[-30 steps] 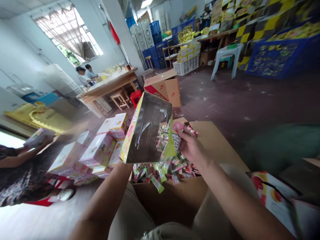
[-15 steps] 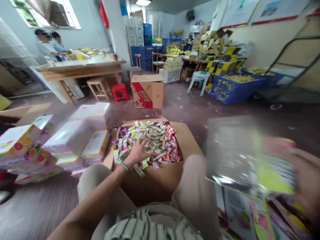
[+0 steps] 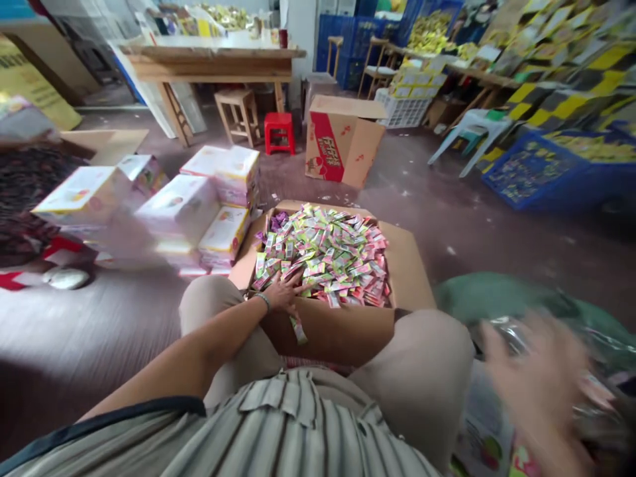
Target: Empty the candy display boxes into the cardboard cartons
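Note:
An open cardboard box [image 3: 412, 265] stands between my knees, heaped with small green-and-pink sachets [image 3: 328, 248] and a few purple ones [image 3: 279, 220]. My left hand [image 3: 282, 295] rests on the sachets at the box's near left edge, fingers stretched out. Just below it, one sachet [image 3: 298, 330] hangs against the near wall of the box. At the right, my right hand [image 3: 539, 371] is smeared by motion over printed packaging [image 3: 484, 424] and shiny clear plastic; whether it holds anything cannot be made out.
Stacked white printed cartons [image 3: 173, 202] stand at the left, by another person's foot [image 3: 67, 278]. Beyond the box are a brown carton [image 3: 342, 142], a red stool [image 3: 279, 132] and a wooden table [image 3: 213, 66]. Blue crates [image 3: 541, 169] sit at the far right.
My left hand has drawn back toward the box's near edge. My right hand has moved down and left; the clear bag and green packet seen at it earlier no longer show there. The view has tilted down.

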`<state>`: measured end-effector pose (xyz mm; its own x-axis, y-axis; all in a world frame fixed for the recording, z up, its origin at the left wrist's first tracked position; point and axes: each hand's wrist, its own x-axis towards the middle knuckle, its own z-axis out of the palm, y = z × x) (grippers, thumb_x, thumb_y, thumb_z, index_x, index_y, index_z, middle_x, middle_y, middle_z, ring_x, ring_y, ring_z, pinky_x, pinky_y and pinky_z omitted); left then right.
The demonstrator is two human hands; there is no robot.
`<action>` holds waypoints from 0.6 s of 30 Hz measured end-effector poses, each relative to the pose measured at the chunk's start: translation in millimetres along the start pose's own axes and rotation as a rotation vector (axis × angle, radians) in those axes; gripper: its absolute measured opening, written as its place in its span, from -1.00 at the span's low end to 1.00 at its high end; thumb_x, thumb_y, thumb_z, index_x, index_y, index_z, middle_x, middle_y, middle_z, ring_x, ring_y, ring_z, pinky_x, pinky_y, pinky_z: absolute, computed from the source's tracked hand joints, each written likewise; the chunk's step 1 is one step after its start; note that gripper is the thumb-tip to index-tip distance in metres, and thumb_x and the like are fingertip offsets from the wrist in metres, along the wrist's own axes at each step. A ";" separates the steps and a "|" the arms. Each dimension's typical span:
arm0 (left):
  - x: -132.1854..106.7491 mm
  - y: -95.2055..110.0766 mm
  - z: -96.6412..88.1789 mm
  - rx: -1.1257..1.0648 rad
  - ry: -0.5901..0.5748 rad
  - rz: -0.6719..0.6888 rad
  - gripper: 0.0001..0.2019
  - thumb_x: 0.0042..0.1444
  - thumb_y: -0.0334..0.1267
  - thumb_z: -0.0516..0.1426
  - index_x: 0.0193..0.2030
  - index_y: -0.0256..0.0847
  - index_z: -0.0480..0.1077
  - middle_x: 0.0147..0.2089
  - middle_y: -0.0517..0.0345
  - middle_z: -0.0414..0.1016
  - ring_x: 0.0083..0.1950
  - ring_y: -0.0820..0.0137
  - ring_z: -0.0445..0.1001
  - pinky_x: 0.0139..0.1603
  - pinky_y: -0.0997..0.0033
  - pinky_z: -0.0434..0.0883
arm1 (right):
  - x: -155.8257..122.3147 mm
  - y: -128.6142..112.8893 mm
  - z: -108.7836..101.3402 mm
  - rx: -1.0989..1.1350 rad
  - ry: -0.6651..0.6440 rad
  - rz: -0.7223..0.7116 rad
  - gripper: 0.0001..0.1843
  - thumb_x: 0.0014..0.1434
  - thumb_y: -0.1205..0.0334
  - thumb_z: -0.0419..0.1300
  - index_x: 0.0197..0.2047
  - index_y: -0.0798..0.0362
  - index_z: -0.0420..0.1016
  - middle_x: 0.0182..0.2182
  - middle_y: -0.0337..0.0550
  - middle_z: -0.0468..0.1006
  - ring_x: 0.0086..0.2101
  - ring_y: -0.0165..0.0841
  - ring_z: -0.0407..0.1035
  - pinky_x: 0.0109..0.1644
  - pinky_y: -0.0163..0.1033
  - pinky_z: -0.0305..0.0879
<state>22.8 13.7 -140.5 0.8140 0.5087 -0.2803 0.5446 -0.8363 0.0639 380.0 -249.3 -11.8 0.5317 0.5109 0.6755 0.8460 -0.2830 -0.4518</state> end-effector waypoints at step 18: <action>-25.5 3.9 7.8 -0.123 0.281 -0.120 -0.34 0.31 -0.31 0.20 0.53 0.08 0.24 0.48 -0.24 0.27 0.44 -0.09 0.30 0.39 -0.31 0.29 | -148.2 -156.7 205.7 -0.040 -1.070 -0.645 -0.34 0.32 0.56 -0.16 0.38 0.06 0.39 0.12 0.17 0.55 0.04 -0.03 0.51 0.15 0.04 0.50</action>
<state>2.6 -4.1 -140.5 0.7572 0.6529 -0.0185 0.6463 -0.7447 0.1664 160.5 -113.7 -161.0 -0.2631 0.9633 -0.0539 0.9507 0.2493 -0.1845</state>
